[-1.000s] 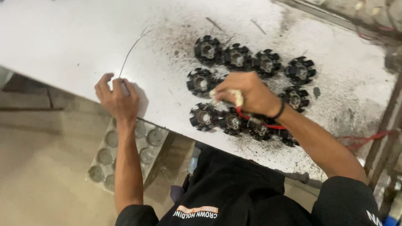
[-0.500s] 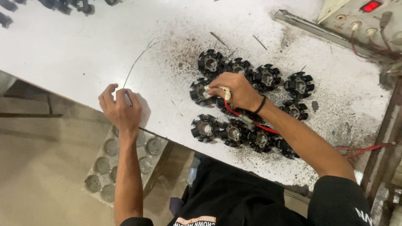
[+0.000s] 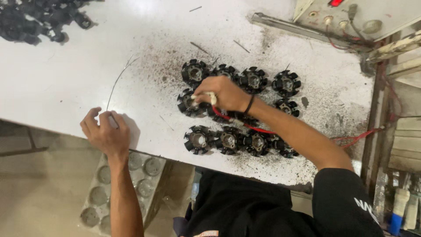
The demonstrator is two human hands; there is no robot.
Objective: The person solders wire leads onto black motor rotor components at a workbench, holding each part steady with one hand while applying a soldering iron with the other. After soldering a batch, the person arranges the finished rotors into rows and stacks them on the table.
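On the white table [image 3: 66, 74], right hand [image 3: 221, 93] clamps a pale-tipped, red-leaded probe [image 3: 206, 97] on the 9 o'clock black toothed core [image 3: 188, 103]; left hand [image 3: 105, 134] pins a thin wire [image 3: 117, 81], fingers closed; judged: mid-check, next core needs precise tip placement.

black parts pile [image 3: 39, 19] cut off top-left, tool tip hidden under right hand [image 3: 226, 93]

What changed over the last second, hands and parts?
The right hand shifted left along the middle row, from the row's right side to the black toothed ring at its left end, the red-wired tool going with it. Nothing was picked up or let go. The left hand stayed at the table edge on the thin wire, and the rings kept their rows.
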